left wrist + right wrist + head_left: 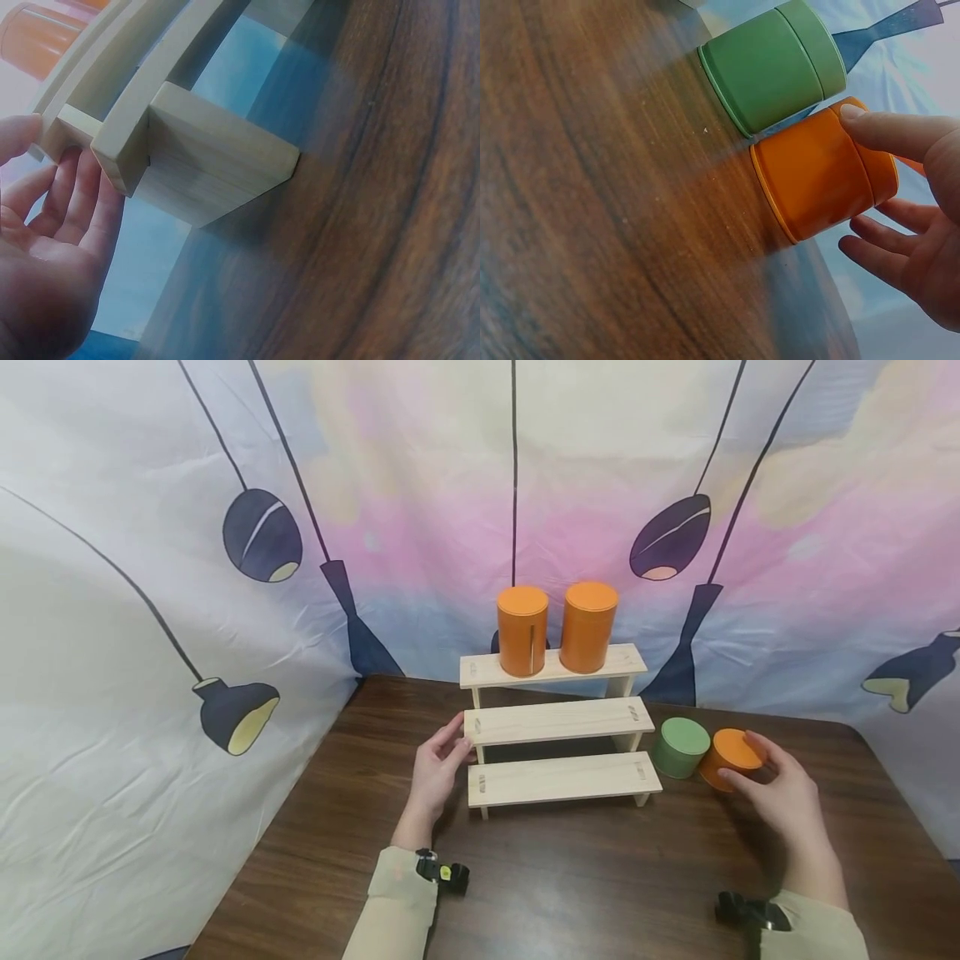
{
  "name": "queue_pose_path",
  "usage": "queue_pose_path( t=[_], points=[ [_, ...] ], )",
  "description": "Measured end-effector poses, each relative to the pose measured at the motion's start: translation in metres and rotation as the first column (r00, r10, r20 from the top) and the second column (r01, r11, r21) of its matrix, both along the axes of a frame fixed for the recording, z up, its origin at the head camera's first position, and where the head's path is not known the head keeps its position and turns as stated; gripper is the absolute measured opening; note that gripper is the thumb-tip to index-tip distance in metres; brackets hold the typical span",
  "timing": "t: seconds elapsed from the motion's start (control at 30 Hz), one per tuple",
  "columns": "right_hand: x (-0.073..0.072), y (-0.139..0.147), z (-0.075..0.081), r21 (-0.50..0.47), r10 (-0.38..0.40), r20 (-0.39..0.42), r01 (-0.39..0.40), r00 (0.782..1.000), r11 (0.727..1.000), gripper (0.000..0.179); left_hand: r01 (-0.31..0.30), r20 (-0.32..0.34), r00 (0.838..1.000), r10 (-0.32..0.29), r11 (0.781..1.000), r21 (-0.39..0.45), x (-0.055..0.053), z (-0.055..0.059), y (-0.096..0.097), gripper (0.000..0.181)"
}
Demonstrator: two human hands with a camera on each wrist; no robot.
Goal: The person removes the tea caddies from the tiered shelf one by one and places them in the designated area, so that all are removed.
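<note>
Your right hand (791, 793) holds the short orange tin (821, 176) between thumb and fingers, on the surface (570, 877) just right of the green tin (681, 748); some fingertips are hidden, so make sure the grip is even. Raise it straight, clear of its neighbour, while your left hand (438, 770), pinching the left end of the rack (558, 722), steadies without tugging.
</note>
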State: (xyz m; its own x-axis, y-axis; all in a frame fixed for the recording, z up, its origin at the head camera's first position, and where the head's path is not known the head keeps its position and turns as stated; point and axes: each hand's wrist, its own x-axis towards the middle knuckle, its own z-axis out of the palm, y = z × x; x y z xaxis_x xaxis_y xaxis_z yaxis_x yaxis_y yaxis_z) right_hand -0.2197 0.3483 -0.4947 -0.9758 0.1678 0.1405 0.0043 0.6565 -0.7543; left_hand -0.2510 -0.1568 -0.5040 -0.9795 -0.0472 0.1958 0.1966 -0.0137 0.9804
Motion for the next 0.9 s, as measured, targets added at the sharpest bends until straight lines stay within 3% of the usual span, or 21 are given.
queue_pose_path(
  t=[0.3,0.53,0.73,0.9],
  points=[
    [0.001,-0.001,0.006,0.012,-0.008,0.007,0.008,1.0,1.0,0.087,0.005,0.003,1.0,-0.005,1.0,0.006,-0.002,0.001,0.0,0.05],
    [0.006,-0.006,0.018,-0.026,-0.077,-0.071,0.075,0.995,0.997,0.08,0.014,0.006,1.0,-0.014,1.0,0.016,-0.003,0.002,0.002,0.051],
    [0.006,-0.027,0.031,-0.113,-0.164,-0.204,0.144,0.965,0.983,0.063,-0.006,0.014,1.0,0.006,1.0,0.03,0.0,0.0,0.003,0.051],
    [-0.002,-0.051,0.045,-0.203,-0.202,-0.275,0.148,0.94,0.968,0.057,-0.003,-0.005,1.0,0.003,0.999,0.032,0.001,0.0,0.001,0.051]
  ],
)
